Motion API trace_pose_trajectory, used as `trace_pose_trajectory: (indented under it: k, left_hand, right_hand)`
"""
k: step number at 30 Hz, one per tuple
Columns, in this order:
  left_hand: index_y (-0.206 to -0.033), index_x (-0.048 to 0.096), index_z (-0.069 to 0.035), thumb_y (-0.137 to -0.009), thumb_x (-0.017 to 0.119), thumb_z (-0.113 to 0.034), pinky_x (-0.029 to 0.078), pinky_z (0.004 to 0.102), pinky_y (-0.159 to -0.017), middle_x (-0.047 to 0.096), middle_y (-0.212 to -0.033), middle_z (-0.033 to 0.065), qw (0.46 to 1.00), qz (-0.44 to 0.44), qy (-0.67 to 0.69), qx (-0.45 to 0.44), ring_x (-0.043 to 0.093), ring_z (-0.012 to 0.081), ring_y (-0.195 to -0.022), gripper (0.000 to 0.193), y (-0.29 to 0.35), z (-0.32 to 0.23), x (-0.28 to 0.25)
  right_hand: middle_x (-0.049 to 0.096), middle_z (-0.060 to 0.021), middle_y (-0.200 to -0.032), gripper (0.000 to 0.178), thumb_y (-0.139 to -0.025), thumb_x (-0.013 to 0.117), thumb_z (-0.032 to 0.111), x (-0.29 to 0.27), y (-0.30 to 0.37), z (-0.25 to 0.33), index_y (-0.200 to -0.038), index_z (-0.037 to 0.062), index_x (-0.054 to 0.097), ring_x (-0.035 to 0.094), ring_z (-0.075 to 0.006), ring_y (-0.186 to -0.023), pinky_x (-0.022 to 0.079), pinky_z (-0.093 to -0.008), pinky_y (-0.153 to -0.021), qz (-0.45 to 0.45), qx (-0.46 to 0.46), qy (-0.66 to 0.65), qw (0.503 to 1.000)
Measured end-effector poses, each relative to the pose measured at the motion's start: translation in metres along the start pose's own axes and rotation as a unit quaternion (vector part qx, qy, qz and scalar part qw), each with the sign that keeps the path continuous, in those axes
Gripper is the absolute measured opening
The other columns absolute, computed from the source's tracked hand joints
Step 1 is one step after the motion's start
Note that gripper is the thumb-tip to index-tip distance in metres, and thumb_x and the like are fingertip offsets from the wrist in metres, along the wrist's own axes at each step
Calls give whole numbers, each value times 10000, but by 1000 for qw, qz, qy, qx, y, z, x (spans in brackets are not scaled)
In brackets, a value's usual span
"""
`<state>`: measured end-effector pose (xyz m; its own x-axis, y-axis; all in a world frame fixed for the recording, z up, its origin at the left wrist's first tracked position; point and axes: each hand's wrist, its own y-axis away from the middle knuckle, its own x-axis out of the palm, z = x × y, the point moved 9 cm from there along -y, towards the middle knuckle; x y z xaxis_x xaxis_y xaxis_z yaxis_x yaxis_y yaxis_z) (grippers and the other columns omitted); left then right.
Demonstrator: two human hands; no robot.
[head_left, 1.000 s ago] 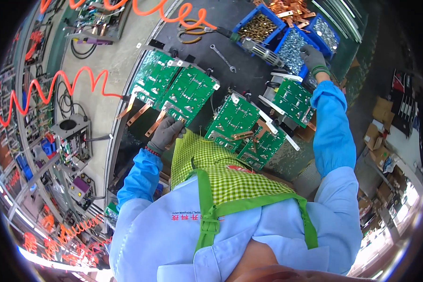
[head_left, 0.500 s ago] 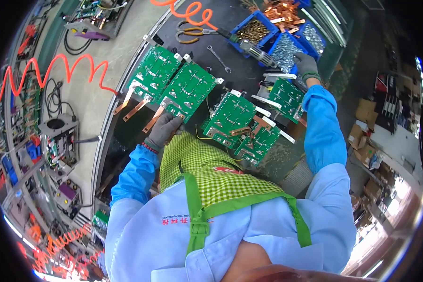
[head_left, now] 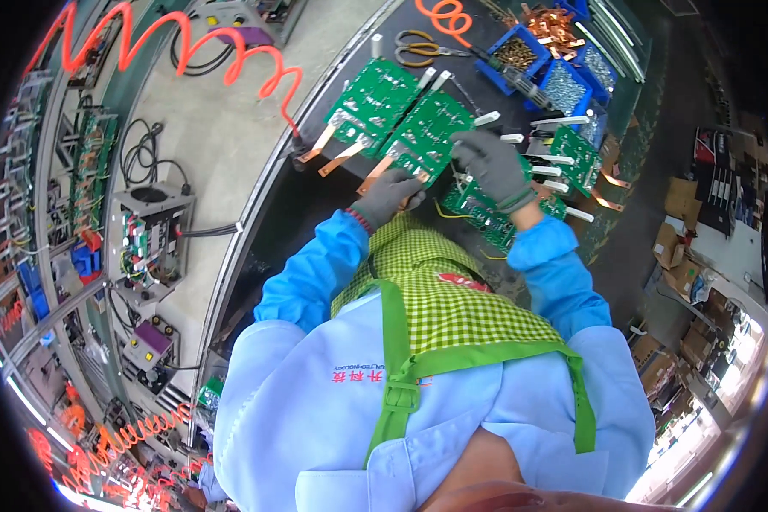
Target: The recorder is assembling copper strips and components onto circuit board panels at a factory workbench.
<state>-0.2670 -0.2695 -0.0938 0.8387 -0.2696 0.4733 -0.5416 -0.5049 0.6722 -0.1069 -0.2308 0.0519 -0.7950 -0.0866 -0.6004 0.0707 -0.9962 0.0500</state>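
My left hand [head_left: 390, 196], in a grey glove, has its fingers curled on the near edge of a green circuit board [head_left: 431, 128], beside a copper strip [head_left: 374, 175]. Over that board's right side hovers my right hand [head_left: 491, 166], also gloved, with bent fingers drawn together; whatever they may hold is too small to make out. A second circuit board [head_left: 371, 102] lies directly to the left, copper strips sticking out at its near edge. Partly hidden under my right hand and wrist are more boards [head_left: 474, 205]. Another board [head_left: 578, 154] stands farther right among white bars.
Blue bins hold silvery screws [head_left: 563, 90], brass-coloured parts [head_left: 516, 55] and copper pieces [head_left: 550, 30]. A power driver [head_left: 525, 84] rests against them. Orange-handled cutters [head_left: 418, 49] lie at the back. An orange coiled hose [head_left: 264, 60] hangs over the bench's left edge.
My right hand has come from the screw bin leftward and nearer, to the board by my left hand. The whole view has shifted, moving the bench rightward in the picture. My left hand stays at the board.
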Motion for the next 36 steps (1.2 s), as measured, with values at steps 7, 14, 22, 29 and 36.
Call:
trace_pose_trajectory:
  k: [7,14,22,29,36]
  left_hand:
    - [-956,549,44,-874,590,-140,488,227,-550,618,-811,99,999,42,-16,-2,588,124,-634,206,-8,8,-4]
    - [-974,531,35,-878,581,-133,505,221,-560,611,-835,106,999,38,31,-18,591,119,-650,200,-4,7,2]
    - [-973,535,49,-874,596,-131,504,221,-550,609,-819,107,998,49,25,-6,591,126,-642,214,-13,13,-5]
    - [-964,539,57,-875,591,-124,507,223,-560,611,-823,109,999,39,11,4,592,129,-650,208,-14,13,-4]
    - [-947,540,51,-871,591,-120,507,222,-561,612,-825,106,999,38,19,9,594,126,-656,194,-15,16,-5]
  right_hand:
    - [645,-140,-913,196,-821,629,208,78,12,-20,-959,73,658,614,-319,-838,496,-393,-742,12,-29,22,999]
    - [591,-140,-964,213,-810,644,190,80,17,-16,-994,83,660,608,-317,-834,502,-387,-731,-46,-51,74,995]
    - [614,-130,-913,205,-832,622,218,74,22,-11,-980,88,677,611,-282,-804,503,-365,-724,30,-39,62,997]
    - [625,-134,-947,170,-836,614,207,81,25,-18,-958,113,687,610,-294,-863,496,-376,-753,10,11,75,997]
    - [605,-139,-939,213,-850,594,180,81,20,-6,-1040,87,620,594,-319,-874,485,-398,-748,-26,-71,108,991]
